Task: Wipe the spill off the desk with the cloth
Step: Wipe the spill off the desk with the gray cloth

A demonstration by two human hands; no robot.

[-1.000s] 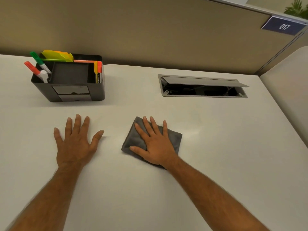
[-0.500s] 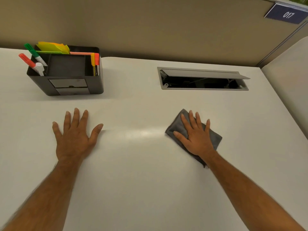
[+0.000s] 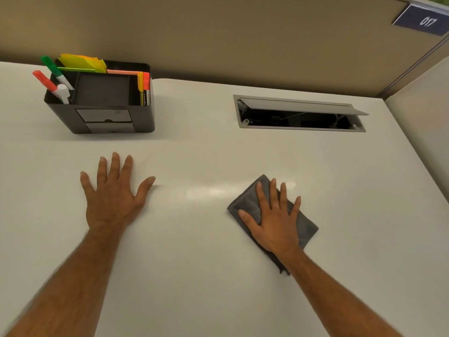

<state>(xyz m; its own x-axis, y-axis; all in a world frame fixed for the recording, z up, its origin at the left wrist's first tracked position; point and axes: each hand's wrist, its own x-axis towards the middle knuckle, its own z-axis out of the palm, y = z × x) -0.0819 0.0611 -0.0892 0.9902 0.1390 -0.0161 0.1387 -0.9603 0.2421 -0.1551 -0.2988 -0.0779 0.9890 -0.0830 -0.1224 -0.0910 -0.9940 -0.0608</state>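
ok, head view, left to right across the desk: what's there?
red marker → desk organizer → left hand → right hand pressing the grey cloth → open cable hatch → 017 sign

The right hand lies flat over the middle of the grey cloth, so the desk beneath both is hidden — no spill can be made out there. Both forearms run off the bottom edge. The blue sign reading 017 is cut by the right edge. Inside the open cable hatch near the desk's far edge, the dark contents are too dim to identify. Print on the pens in the black organizer is too small to read.
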